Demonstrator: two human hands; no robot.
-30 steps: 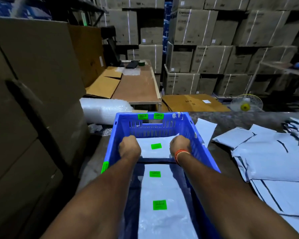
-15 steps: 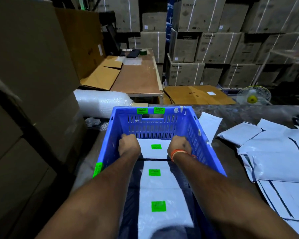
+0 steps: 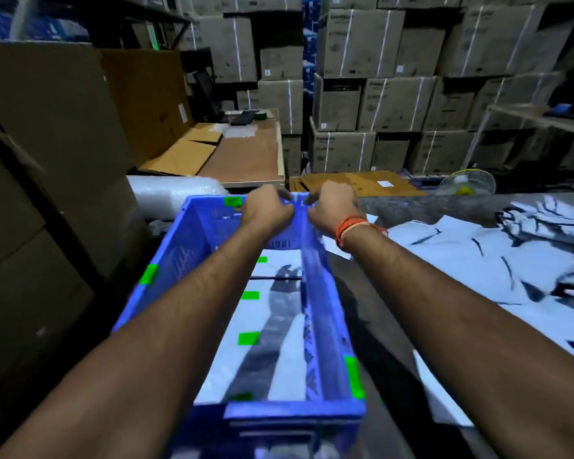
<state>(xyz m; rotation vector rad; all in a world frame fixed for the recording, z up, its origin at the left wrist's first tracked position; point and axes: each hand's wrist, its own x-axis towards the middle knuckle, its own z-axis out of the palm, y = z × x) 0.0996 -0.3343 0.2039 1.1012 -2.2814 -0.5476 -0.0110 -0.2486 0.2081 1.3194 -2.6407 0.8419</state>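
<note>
Blue plastic crate (image 3: 166, 270): a long, slotted rectangular bin lying lengthwise under both forearms; its far short wall sits right under the fingers and its near end is at the bottom of the view.
Left hand (image 3: 267, 210): arm stretched straight out over the crate's inside, palm down, knuckles up; the fingers (image 3: 284, 194) are bent over the far rim and grasp the blue plastic crate there.
Right hand (image 3: 330, 207): arm stretched out along the crate's right wall, with an orange thread band (image 3: 350, 228) at the wrist; the fingers are curled onto the same far rim and grasp it, just beside the left hand's fingers. Blur hides the fingertips.
Gap between hands: narrow, the two fists nearly touching at the middle of the far rim.
White plastic mailer bags (image 3: 290, 366): lying flat on the crate floor, below and nearer than the fingers, each with a small green sticker (image 3: 248, 338); the arms' shadow falls across them.
Grey mailer bags (image 3: 461, 260): spread loose on the dark tabletop, to the right of the right-hand fingers.
Roll of bubble wrap (image 3: 176, 193): left of the left-hand fingers, just past the crate's far left corner.
Wooden table (image 3: 249, 154): beyond the fingers, with flattened cardboard on it.
Stacked cardboard cartons (image 3: 388, 101): well beyond the fingers, filling the background.
</note>
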